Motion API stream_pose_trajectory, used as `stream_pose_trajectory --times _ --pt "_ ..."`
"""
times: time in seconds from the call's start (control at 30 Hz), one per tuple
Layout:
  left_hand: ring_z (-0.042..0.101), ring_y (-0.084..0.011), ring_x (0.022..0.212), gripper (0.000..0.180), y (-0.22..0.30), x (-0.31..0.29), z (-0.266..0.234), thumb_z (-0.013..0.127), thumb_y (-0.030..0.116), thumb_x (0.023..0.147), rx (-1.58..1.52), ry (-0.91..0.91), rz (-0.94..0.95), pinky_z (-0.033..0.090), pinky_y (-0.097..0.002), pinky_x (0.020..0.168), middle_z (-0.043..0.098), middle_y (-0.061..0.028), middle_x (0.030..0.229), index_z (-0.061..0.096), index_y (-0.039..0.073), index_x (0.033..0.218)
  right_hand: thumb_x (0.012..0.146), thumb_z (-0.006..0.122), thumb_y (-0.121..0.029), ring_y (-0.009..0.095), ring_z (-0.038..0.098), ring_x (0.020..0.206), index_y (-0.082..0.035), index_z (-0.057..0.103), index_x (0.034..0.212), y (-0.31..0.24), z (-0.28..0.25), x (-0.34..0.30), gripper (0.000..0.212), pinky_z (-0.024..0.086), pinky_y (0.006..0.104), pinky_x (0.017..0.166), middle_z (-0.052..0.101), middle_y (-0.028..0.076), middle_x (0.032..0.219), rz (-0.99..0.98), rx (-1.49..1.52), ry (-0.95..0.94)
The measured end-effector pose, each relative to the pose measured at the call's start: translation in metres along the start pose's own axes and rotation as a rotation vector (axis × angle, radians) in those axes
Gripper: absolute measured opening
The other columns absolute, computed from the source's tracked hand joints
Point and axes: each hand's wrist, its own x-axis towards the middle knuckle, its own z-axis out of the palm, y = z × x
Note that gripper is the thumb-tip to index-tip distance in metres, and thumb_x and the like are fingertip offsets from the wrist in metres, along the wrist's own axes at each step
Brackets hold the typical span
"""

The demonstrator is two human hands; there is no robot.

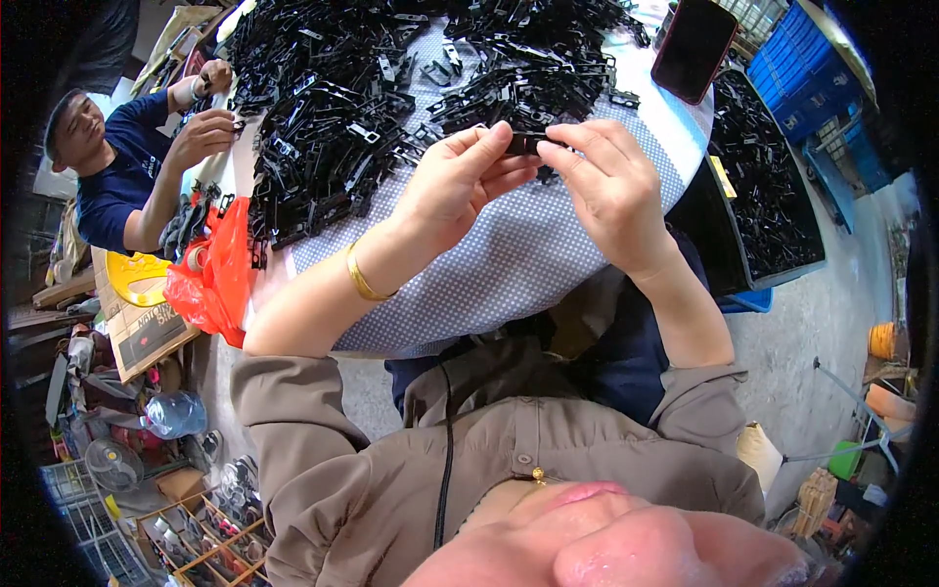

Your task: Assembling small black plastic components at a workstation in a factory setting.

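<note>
Black piece (525, 144) between left grip (458, 183), right grip (614, 191)

1. Bare hands of the wearer: two, the left hand (460, 181) and the right hand (614, 191).
2. Black piece (525, 144) held between them: one.
3. Loose black parts (318, 127) on the table (460, 274): too many to count.
4. Phone (694, 51): one.
5. Gold bracelet (361, 275): one.
6. Red plastic bag (227, 269): one.
7. Co-worker (112, 201): one, with two hands (202, 138) in view.
8. Fan (112, 464): one.
9. Large clear bottle (174, 417): one.
</note>
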Motion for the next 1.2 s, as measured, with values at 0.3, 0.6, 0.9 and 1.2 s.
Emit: stream_pose_trajectory --times 0.3,0.6,0.9,1.2 --pt "0.062 -0.0200 0.086 0.035 -0.003 0.001 0.002 0.059 0.011 0.084 0.061 0.048 0.019 0.053 -0.0310 0.078 0.060 -0.0117 0.090 0.044 -0.005 0.112 0.063 0.064 0.004 0.025 0.058 0.082 -0.001 0.064 0.088 0.000 0.005 -0.002 0.025 0.049 0.0330 0.070 0.062 0.009 0.091 -0.042 0.003 0.015" --pt "0.061 -0.0186 0.088 0.040 0.002 0.008 -0.007 0.055 0.011 0.086 0.101 -0.201 0.013 0.051 -0.0310 0.082 0.059 -0.0119 0.100 0.043 -0.002 0.122 0.071 0.066 -0.003 0.025 0.060 0.090 -0.001 0.062 0.095 -0.002 0.014 -0.002 0.025 0.047 0.0346 0.079 0.064 0.009 0.093 -0.012 0.030 0.106" --pt "0.063 -0.0198 0.085 0.035 0.000 -0.002 0.009 0.051 0.009 0.088 0.217 -0.211 -0.068 0.053 -0.0292 0.078 0.059 -0.0138 0.097 0.043 -0.003 0.119 0.088 0.052 -0.012 0.011 0.062 0.079 -0.002 0.064 0.097 0.078 0.023 0.024 0.018 0.048 0.0217 0.070 0.066 0.009 0.091 0.497 0.257 0.096" --pt "0.060 -0.0213 0.095 0.032 -0.010 -0.004 0.006 0.043 0.010 0.092 0.156 -0.276 -0.218 0.051 -0.0290 0.084 0.055 -0.0156 0.106 0.041 -0.004 0.120 0.077 0.060 -0.016 0.027 0.060 0.093 -0.011 0.062 0.105 0.203 0.074 0.051 0.029 0.046 0.0340 0.083 0.063 0.012 0.100 0.491 -0.378 -0.415"
